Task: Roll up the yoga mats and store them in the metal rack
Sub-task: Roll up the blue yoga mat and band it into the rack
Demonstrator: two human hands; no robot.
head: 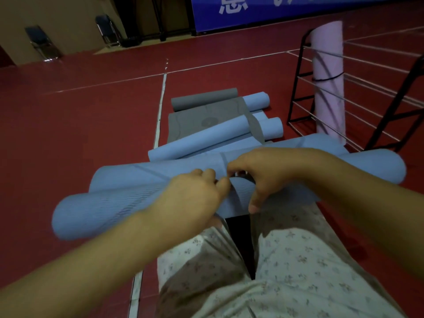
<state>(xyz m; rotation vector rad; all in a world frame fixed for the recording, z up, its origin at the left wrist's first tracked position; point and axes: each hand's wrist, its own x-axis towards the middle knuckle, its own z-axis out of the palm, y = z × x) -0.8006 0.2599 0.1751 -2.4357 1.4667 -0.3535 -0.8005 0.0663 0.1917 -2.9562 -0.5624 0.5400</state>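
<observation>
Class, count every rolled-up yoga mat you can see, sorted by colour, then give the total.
Blue: 4: held blue roll, diagonal blue roll, far blue roll, short blue roll
Grey: 1: grey roll, only partly rolled
Pink: 1: pink roll, upright in the metal rack
Total: 6

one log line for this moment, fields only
step: rolling blue yoga mat | left hand: grips mat | right hand: grips mat | metal rack: holds pink mat
</observation>
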